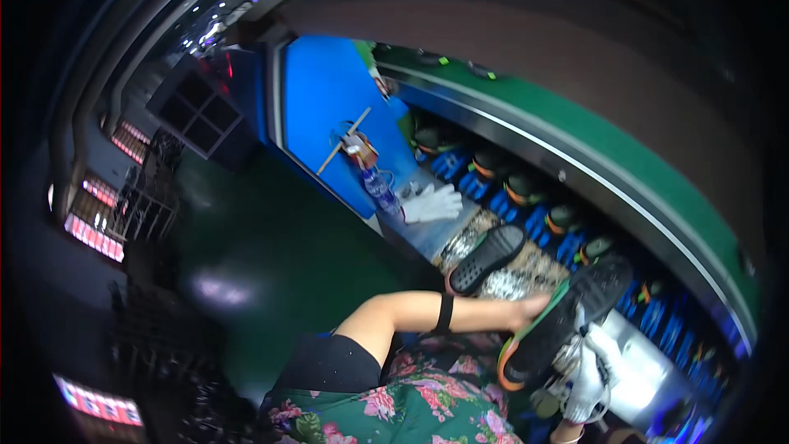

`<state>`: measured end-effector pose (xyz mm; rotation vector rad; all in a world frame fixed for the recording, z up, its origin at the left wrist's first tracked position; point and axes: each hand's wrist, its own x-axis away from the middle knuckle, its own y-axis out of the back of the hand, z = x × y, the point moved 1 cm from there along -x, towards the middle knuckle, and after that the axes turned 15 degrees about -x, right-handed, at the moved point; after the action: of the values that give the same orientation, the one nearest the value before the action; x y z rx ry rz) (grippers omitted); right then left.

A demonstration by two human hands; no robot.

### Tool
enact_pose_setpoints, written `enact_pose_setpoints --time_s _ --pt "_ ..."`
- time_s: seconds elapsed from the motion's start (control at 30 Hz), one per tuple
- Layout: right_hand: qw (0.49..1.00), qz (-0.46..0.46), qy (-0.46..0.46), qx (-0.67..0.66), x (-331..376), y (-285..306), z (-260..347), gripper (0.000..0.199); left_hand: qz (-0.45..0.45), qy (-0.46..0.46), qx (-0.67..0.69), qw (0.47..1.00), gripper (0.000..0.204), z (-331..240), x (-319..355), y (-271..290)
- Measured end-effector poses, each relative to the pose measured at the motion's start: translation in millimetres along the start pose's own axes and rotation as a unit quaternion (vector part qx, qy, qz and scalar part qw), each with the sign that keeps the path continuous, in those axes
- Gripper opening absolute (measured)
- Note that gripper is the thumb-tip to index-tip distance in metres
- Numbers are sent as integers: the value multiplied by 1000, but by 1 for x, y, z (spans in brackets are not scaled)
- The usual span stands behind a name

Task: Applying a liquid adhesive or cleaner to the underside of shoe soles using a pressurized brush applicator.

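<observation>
Factory floor, dark green and glossy, fills the left of my view, with a curved green conveyor [625,144] sweeping across the upper right. Below its rim I see a row of dark shoe soles on blue holders [526,189], one after another along the line. A blue panel [325,107] stands at the far end, with a plastic water bottle [380,189] and a pair of white gloves [431,203] lying on the grey worktop [423,234] just beside it.

My left hand [534,308], bare, with a black band on the forearm, has its fingers closed on the edge of a black shoe sole with a green and orange rim [559,316], held tilted over the worktop near my lap. My right hand [590,374], in a white glove, sits just under that sole and touches it from below; I cannot tell how its fingers are set. A second black sole [486,258] lies flat, tread up, on a glittery mat [509,279] close behind, apart from both hands. A flowered apron [411,407] covers my lap.
</observation>
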<state>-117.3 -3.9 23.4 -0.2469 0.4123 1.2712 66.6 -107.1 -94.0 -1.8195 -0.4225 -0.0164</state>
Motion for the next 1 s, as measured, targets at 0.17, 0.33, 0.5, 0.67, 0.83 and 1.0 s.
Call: enact_pose_setpoints --time_s 0.17,0.33,0.5,0.67,0.83,1.0 --pt "993 103 -15 -51 -27 -37 66 15 -47 -71 -133 987 43 7 32 -19" --pt "803 580 -136 23 -93 -1 110 65 -67 -27 -195 978 40 13 40 -22" --pt "833 520 -188 1 -60 14 79 44 22 -163 10 986 63 16 36 -49" --pt "917 184 -324 -144 28 44 -14 24 27 -198 -5 980 66 30 28 -60" --pt "979 71 -182 -50 41 20 19 18 55 -156 49 985 69 28 36 -56" --pt "992 39 75 96 -27 -20 95 26 -8 -135 56 989 81 27 47 -61"
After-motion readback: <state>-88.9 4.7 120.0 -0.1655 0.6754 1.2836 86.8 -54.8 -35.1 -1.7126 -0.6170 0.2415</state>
